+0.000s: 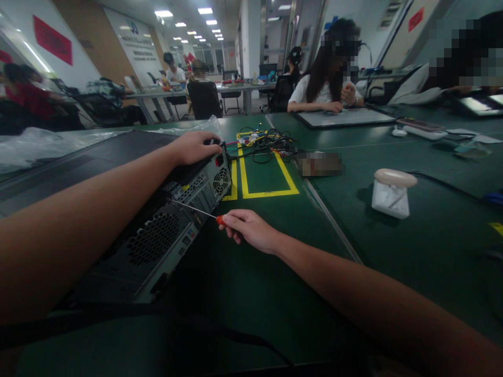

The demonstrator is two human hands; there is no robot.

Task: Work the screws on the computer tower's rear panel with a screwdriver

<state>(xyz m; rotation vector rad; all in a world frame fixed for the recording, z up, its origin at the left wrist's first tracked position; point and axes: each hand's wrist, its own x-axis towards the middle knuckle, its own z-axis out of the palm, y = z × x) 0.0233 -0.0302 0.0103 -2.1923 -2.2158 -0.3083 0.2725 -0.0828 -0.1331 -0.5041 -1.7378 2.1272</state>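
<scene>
Beside the computer case [157, 242], screwdriver [219, 220] pinched between right fingers [234, 222], shaft [196, 209] (slim) pointing casewards.

Tangled cables [275, 142] lie across yellow tape [271, 195] on the green bench [444, 235]; to their right sits a white block [389, 203] topped by a beige oval [395, 177]; farther off, a person [322, 78] leans over a flat board [349, 118]

A single head-worn camera looks from above and behind the left grip [195, 148] and the right grip [251, 229], facing forward and tipped down over the tabletop [267, 293]. Both grips lie near, around the middle of the wide view, which reaches far beyond them to the ceiling lights [205, 11].
</scene>
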